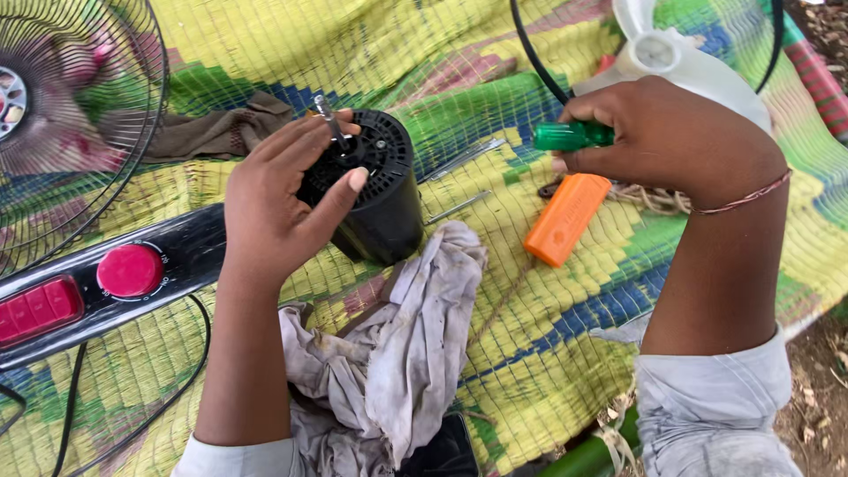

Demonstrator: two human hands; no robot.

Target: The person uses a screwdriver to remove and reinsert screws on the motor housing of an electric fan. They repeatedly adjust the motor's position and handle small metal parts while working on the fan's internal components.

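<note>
On the mat (565,353), left hand (274,208) grips motor (375,190)

A: What setting is shown?
B: An outdoor ground-level repair spot: a woven yellow-green plastic mat (530,353) on bare soil (817,389), with a round wire fan guard (53,168) lying on it.

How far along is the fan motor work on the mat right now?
Done: the wire fan guard lies off to the side and the black motor housing sits apart on the mat. In hand: the left hand grips the housing at its shaft; the right hand holds a green-handled screwdriver. Left: the housing looks closed.
</note>
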